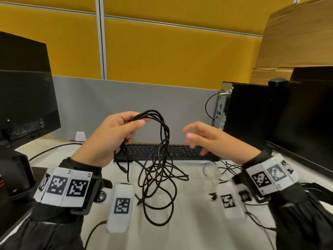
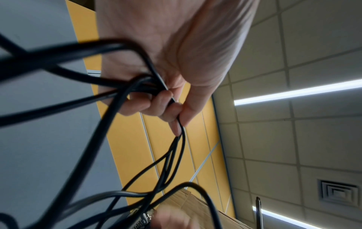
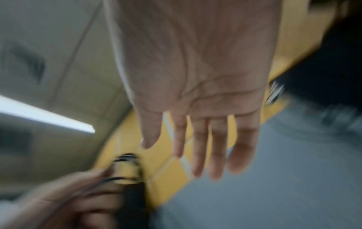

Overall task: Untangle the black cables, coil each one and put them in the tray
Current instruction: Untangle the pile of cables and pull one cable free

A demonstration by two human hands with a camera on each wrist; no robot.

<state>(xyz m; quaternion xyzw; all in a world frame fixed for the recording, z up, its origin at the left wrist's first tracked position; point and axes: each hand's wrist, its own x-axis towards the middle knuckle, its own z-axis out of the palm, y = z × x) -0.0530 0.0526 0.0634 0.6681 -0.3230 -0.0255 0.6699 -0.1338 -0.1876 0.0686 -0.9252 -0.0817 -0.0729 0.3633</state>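
Still untangling: left hand (image 1: 108, 139) clenches the cables (image 1: 158, 159) above the counter (image 1: 189, 222); right hand (image 1: 214, 141), at 3 o'clock, fingers (image 3: 197, 147) spread, empty, should pull one strand free.

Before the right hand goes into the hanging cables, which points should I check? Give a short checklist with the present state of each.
1. Left hand holds the black cables firmly: ok, fingers curled round several strands.
2. Right hand free: ok, open, holding nothing.
3. Cables untangled: not ok, loops cross below the left hand.
4. A loose cable end found: ok, one hangs at the left.
5. Tray ready: cannot tell, only a clear rim shows by the keyboard.
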